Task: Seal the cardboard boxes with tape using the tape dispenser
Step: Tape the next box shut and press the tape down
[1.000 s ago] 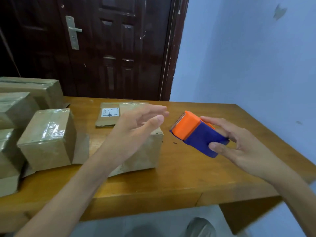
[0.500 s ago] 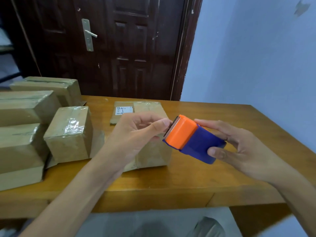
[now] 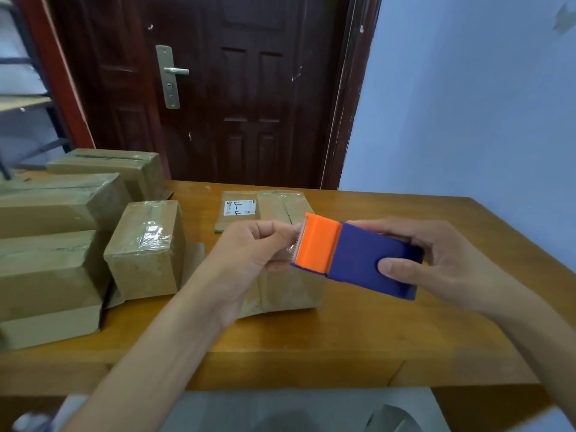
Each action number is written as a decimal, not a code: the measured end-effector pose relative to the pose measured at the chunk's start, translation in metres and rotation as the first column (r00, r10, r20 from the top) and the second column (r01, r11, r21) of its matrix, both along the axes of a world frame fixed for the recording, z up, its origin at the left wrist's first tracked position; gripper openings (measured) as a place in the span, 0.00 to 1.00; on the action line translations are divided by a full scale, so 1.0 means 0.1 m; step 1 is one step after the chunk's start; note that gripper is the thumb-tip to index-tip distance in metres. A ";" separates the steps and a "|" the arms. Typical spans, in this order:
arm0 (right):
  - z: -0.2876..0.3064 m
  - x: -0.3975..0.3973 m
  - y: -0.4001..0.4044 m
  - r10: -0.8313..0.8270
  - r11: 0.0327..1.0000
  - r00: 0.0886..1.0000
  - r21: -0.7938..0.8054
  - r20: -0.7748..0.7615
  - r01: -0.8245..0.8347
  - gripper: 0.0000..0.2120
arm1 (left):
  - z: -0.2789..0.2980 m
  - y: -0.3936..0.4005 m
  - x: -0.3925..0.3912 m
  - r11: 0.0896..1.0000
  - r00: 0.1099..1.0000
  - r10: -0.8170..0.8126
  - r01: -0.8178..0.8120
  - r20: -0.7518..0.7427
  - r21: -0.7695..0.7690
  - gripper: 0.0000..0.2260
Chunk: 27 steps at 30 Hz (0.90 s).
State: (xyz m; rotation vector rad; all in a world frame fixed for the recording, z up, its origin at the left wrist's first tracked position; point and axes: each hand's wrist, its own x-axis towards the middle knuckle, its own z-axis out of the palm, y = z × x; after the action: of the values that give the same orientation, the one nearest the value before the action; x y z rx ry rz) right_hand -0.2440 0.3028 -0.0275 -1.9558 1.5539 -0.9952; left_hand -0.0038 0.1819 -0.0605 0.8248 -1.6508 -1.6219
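Observation:
My right hand (image 3: pixel 436 260) grips a blue and orange tape dispenser (image 3: pixel 352 257) above the wooden table (image 3: pixel 374 322). My left hand (image 3: pixel 249 247) pinches the clear tape end (image 3: pixel 294 246) at the dispenser's toothed orange edge. Directly below and behind both hands stands a cardboard box (image 3: pixel 290 288), partly hidden by them. A flat box with a white label (image 3: pixel 238 208) lies just beyond it.
Several cardboard boxes wrapped in clear tape (image 3: pixel 146 247) are stacked on the left of the table. A dark wooden door (image 3: pixel 237 88) stands behind the table and a blue wall (image 3: pixel 467 104) to the right. The table's front edge runs near my arms.
My left hand moved right from open in the air to the dispenser's cutting edge and closed on the tape end. The dispenser tilted flatter in my right hand.

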 end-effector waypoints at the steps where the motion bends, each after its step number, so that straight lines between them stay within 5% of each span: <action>1: 0.01 0.02 -0.01 0.000 1.000 1.000 0.002 0.000 0.000 0.21 | 0.00 0.00 -0.01 0.999 0.999 0.038 -0.037 0.006 -0.011 0.14; 6: 0.01 0.10 -0.15 -0.049 0.998 0.998 0.053 0.047 0.046 0.16 | -0.06 0.03 -0.06 0.959 0.967 0.252 -0.243 0.044 -0.144 0.10; 16: 0.20 -0.13 -0.36 -0.053 0.999 0.993 0.006 0.106 0.052 0.15 | -0.12 0.04 0.13 0.890 0.872 0.448 -0.455 -0.196 0.013 0.08; 27: 0.22 -0.49 -0.36 -0.070 0.988 0.996 0.144 0.045 0.063 0.16 | -0.32 0.09 0.04 0.851 0.850 0.520 -0.524 -0.078 -0.041 0.10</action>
State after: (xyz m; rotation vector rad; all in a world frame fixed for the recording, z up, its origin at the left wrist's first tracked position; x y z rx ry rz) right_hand -0.2925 0.2670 -0.0051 -1.7796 1.6254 -0.9258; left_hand -0.0002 0.1908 -0.0924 1.0686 -1.2712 -1.1924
